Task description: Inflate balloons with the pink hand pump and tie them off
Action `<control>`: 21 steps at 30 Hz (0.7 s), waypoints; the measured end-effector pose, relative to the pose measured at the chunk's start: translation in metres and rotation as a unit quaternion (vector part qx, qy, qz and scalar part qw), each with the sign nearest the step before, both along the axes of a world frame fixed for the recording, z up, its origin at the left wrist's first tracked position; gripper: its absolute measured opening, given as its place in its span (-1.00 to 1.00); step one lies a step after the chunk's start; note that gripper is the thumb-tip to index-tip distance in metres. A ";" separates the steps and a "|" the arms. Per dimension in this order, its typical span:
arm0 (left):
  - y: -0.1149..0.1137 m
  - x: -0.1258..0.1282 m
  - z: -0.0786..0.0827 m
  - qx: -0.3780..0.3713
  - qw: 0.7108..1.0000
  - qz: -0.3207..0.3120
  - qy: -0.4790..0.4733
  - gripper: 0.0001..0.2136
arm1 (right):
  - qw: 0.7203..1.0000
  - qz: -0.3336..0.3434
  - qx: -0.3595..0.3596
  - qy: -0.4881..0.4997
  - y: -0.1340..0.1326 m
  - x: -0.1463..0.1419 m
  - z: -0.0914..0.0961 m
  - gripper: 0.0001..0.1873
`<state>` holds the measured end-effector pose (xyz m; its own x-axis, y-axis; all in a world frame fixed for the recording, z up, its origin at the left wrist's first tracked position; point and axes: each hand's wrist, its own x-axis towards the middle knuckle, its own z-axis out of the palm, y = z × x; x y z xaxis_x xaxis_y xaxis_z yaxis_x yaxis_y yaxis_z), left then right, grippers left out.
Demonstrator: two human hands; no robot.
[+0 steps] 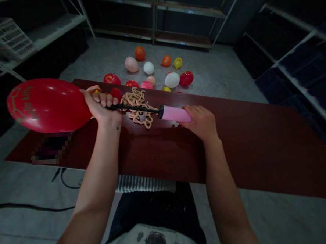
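Over the dark red table I hold a balloon pump with a pink barrel and a black rod. My right hand is wrapped round the right end of the pink barrel. My left hand is closed round the black end of the pump, right beside the neck of a large red balloon. The balloon is inflated and carries green "hello kitty" lettering. Its neck and the nozzle are hidden by my left fingers. Behind the rod lies a pile of tan, string-like pieces.
Several balloons lie on the floor beyond the table, among them an orange balloon, a white balloon and a red balloon. Metal shelves line the walls, with a white crate at left. A black cable runs along the floor.
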<state>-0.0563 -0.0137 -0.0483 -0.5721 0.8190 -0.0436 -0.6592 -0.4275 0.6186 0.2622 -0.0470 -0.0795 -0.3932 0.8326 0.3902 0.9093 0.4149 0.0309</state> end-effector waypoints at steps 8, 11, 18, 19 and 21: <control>0.000 0.024 -0.007 0.031 0.999 -0.009 -0.012 -0.43 | 1.000 -0.025 0.001 -0.017 -0.003 -0.014 0.001 -0.61; -0.004 0.048 -0.002 0.003 0.999 -0.021 -0.036 -0.43 | 1.000 -0.012 -0.010 -0.018 -0.005 -0.024 0.000 -0.64; -0.015 0.091 0.002 -0.002 0.997 -0.066 -0.034 -0.44 | 0.998 -0.004 -0.058 -0.003 -0.013 -0.046 -0.004 -0.62; -0.015 0.092 0.001 0.004 0.997 -0.069 -0.033 -0.44 | 0.998 -0.003 -0.058 -0.001 -0.014 -0.047 -0.004 -0.61; -0.014 0.088 -0.002 0.012 0.996 -0.078 -0.034 -0.44 | 0.999 0.004 -0.051 0.004 -0.015 -0.047 -0.005 -0.60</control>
<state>0.0320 -0.0273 -0.0500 -0.4345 0.8989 -0.0569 -0.7591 -0.3315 0.5602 0.2147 -0.0617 -0.0844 -0.3974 0.8652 0.3058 0.9061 0.4228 -0.0187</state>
